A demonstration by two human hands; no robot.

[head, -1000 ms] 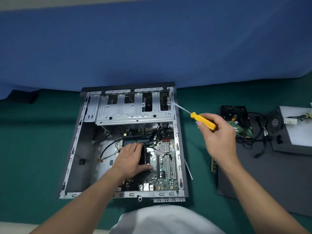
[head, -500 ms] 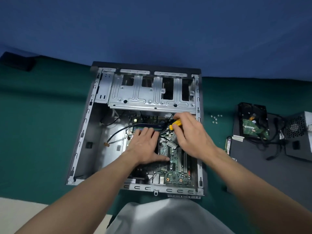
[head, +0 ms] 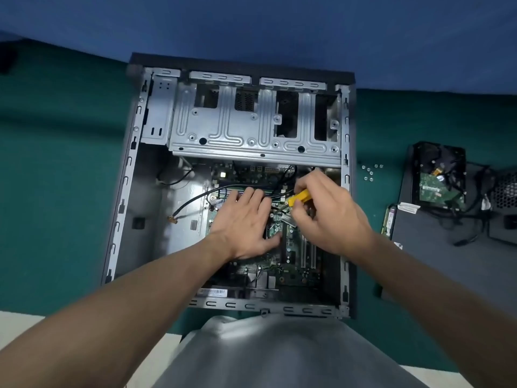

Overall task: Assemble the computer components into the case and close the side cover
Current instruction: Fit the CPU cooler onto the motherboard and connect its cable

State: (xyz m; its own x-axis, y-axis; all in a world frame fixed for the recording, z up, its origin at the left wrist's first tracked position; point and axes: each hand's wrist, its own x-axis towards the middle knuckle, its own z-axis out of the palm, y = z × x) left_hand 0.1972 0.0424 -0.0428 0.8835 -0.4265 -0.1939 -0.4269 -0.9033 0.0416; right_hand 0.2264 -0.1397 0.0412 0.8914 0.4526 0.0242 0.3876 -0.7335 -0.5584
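Yellow-handled screwdriver [head: 299, 198] gripped in the right hand [head: 331, 219], whose fingers curl round the handle. The tip is lost among cables and fingers, so its seating cannot be told. The left hand [head: 243, 225] lies flat with straight fingers, pressing on the middle of the motherboard [head: 293, 259] and holding nothing. The board sits in the lower half of the open case [head: 126, 191], which lies on its side on the green table [head: 56, 191]. The empty metal drive cage [head: 251, 127] spans the case's far half.

The step in hand appears to be screwing down the board, or a part on it. The next move calls for setting the tip square in a screw head while the left hand steadies the board, clear of the black cables [head: 282, 177].

To the right of the case lie loose screws [head: 370, 172]. Beyond them a hard drive [head: 439, 180] rests on a dark panel [head: 447, 261], probably the side cover. Much of the assembly therefore looks undone.
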